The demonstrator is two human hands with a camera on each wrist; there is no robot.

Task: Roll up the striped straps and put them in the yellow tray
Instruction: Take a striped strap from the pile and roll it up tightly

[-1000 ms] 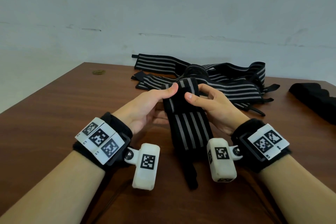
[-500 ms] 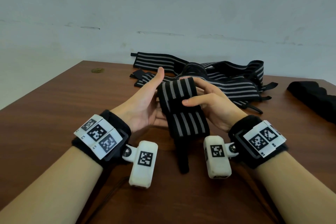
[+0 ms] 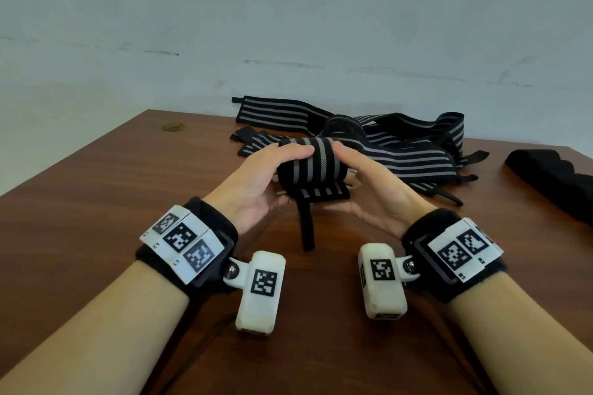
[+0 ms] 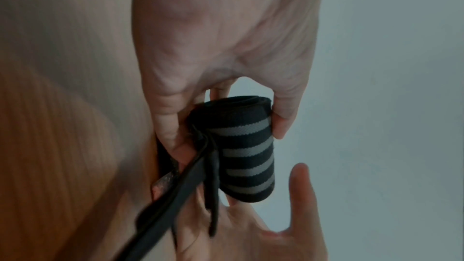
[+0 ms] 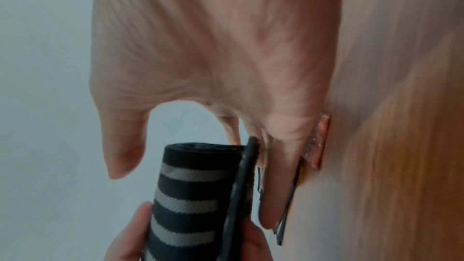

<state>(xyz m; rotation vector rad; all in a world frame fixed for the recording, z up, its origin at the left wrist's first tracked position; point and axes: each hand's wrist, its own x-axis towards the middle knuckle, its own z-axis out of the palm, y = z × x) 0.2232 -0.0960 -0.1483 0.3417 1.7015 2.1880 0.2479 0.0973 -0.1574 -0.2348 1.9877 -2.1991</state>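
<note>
Rolling is nearly done: the left hand [image 3: 256,179] and right hand [image 3: 369,189] curl around the rolled strap [image 3: 309,167] above the counter [image 3: 96,186]. Next, I judge, wrap its loose tail [image 3: 305,224]; no yellow tray is in view.

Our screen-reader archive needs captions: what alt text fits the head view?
Two hands, left hand and right hand, hold a rolled striped strap above a wooden table, its thin black tail hanging down. More unrolled striped straps lie behind.
</note>
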